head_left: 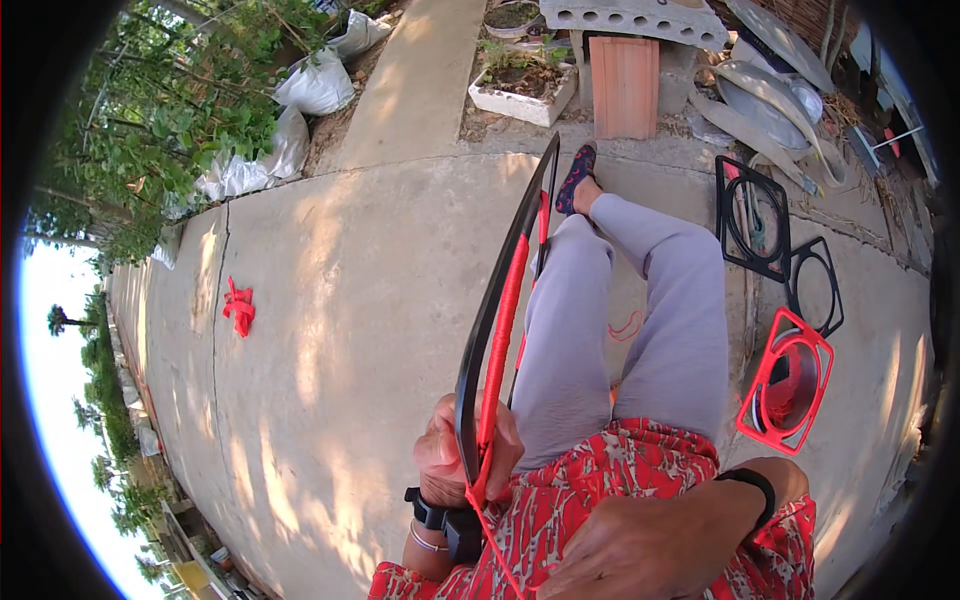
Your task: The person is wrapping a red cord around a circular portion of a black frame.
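My left hand (468,440) is closed around the near end of a flat black frame (490,310), held up nearly edge-on before my lap. Red strip (505,325) is wound tightly along one side of that frame. From the wrapped end beside my left fingers, a loose length of the strip runs down to the lower edge. There my right hand (635,545) is bent over my shirt, its fingers drawn together at the strip; the fingertips are partly cut off by the picture's edge.
On the concrete at right lie two black frames with round openings (753,218) (815,285) and a red-wrapped frame (785,382) around a roll. A red bundle (239,306) lies at left. A white planter (522,95), bricks (625,88) and white sacks (316,82) stand beyond.
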{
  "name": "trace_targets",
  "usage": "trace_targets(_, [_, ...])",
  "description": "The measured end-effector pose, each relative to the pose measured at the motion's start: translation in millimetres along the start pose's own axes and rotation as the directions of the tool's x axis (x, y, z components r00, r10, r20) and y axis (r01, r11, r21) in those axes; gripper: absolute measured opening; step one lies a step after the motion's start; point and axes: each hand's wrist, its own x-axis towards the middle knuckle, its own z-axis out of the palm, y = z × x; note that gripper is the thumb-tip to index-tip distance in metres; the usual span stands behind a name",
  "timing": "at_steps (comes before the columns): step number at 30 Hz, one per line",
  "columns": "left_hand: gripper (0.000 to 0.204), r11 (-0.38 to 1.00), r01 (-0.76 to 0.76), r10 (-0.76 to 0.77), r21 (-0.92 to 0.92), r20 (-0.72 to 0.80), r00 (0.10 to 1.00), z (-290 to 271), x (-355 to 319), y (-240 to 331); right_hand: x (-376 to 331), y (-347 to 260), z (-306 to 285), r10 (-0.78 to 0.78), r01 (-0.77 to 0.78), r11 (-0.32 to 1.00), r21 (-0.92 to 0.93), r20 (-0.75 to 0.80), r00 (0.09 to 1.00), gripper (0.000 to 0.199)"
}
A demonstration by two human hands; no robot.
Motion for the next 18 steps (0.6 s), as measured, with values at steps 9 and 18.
trace_targets(9, [0.059, 0.972, -0.171, 0.123, 0.161, 0.269, 0.955, -12, 1, 31, 20, 12, 3, -0.025, 0.021, 0.999, 0.031, 0.128, 0.991, 0.028])
trace_targets(18, [0.059, 0.975, -0.211, 0.222, -0.070, 0.356, 0.908, -25, 6, 58, 46, 19, -5, 0.056, -0.056, 0.998, 0.015, 0.031, 0.998, 0.021])
